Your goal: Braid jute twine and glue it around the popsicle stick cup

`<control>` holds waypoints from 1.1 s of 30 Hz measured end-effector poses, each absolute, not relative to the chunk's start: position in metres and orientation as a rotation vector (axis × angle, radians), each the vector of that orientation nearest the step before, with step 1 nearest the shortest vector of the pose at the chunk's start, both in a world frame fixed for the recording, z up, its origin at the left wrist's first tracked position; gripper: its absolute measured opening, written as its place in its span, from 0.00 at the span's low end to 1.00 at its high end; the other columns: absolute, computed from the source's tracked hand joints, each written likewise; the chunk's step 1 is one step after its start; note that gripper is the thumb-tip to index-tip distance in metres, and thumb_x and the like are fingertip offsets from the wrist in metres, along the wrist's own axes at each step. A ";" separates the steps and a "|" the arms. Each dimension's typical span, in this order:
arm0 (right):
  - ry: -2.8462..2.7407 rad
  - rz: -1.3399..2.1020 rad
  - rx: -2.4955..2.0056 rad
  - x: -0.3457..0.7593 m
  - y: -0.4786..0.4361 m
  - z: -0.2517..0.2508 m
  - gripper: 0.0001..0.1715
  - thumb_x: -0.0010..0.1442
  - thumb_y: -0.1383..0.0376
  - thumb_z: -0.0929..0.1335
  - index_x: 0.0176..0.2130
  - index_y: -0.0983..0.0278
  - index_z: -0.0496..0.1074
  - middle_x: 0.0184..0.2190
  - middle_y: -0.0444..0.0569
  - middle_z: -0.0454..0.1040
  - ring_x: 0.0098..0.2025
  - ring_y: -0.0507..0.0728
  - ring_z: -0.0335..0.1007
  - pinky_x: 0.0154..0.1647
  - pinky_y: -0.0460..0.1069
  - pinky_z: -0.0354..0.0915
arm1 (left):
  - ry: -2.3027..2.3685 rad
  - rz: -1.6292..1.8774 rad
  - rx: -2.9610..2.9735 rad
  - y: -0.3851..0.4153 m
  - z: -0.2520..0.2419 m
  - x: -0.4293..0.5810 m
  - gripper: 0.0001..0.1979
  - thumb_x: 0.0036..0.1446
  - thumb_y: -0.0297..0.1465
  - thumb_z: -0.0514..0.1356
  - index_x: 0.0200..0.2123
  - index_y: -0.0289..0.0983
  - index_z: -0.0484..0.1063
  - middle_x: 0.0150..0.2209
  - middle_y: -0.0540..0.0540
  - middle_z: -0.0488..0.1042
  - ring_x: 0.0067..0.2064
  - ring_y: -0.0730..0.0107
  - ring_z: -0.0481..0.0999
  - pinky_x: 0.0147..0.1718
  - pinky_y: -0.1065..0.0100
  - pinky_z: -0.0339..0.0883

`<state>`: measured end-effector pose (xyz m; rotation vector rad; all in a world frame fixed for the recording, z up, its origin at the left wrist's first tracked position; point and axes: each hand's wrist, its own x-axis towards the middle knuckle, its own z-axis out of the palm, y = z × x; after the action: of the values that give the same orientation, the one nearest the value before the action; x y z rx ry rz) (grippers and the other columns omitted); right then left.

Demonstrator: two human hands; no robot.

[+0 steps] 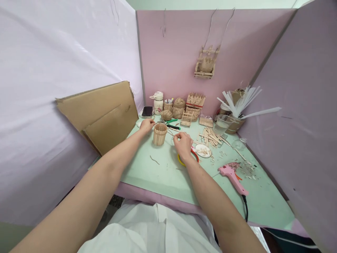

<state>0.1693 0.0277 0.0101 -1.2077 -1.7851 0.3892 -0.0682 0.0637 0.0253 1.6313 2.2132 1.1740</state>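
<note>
A small cup of upright wooden slats (159,135) stands on the green table between my hands. My left hand (147,125) is just left of its rim, fingers pinched together; what they hold is too small to make out. To the cup's right, my right hand (183,142) is closed in a pinch on a thin strand of twine (171,132) that loops toward the cup. Scissors with red and yellow handles (195,154) lie partly hidden under my right hand. Behind the cup are green-and-black-handled pliers (173,126) and a ball of twine (166,115).
A pink glue gun (233,178) with a black cord lies at the right. Near it are loose wooden sticks (210,136), a white dish (203,150) and a plastic cup (222,124). Cardboard (105,116) leans at left. Along the back stand a bottle (158,103) and stick crafts.
</note>
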 end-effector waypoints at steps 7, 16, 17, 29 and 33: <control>-1.952 0.440 -1.202 0.166 0.020 0.009 0.09 0.52 0.64 0.62 0.27 0.62 0.71 0.33 0.47 0.75 0.40 0.58 0.65 0.48 0.55 0.51 | 2.333 1.122 1.619 0.035 0.024 -0.074 0.07 0.50 0.30 0.58 0.29 0.36 0.76 0.31 0.44 0.76 0.34 0.66 0.71 0.38 0.66 0.61; -2.025 0.763 -1.200 0.159 0.011 0.014 0.10 0.51 0.61 0.64 0.29 0.61 0.74 0.30 0.45 0.77 0.36 0.55 0.70 0.45 0.51 0.56 | 2.294 0.969 1.583 -0.031 0.023 -0.052 0.09 0.50 0.31 0.57 0.31 0.35 0.76 0.33 0.44 0.78 0.35 0.66 0.73 0.36 0.68 0.62; -2.025 0.789 -1.193 0.158 0.010 0.013 0.10 0.51 0.61 0.64 0.29 0.61 0.75 0.29 0.45 0.77 0.36 0.55 0.70 0.45 0.51 0.57 | 2.268 0.991 1.561 -0.037 0.021 -0.048 0.09 0.50 0.31 0.57 0.31 0.35 0.76 0.33 0.44 0.78 0.34 0.66 0.73 0.36 0.68 0.63; -2.056 0.889 -1.057 0.148 0.004 0.006 0.08 0.50 0.62 0.66 0.30 0.60 0.74 0.32 0.42 0.77 0.37 0.54 0.71 0.46 0.50 0.59 | 1.682 1.172 0.904 -0.056 0.017 -0.012 0.09 0.45 0.32 0.64 0.22 0.31 0.71 0.22 0.45 0.74 0.22 0.77 0.70 0.23 0.75 0.64; -2.056 0.919 -1.047 0.147 0.005 0.004 0.08 0.51 0.61 0.67 0.31 0.60 0.74 0.32 0.42 0.78 0.38 0.54 0.71 0.47 0.50 0.60 | 1.602 1.182 0.810 -0.059 0.017 -0.010 0.08 0.45 0.30 0.66 0.25 0.30 0.74 0.25 0.43 0.76 0.26 0.75 0.74 0.31 0.74 0.70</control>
<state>0.1465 0.0050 0.0037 -1.0475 -2.0561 0.9185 -0.0096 -0.0589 0.0170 0.8095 1.6023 1.1823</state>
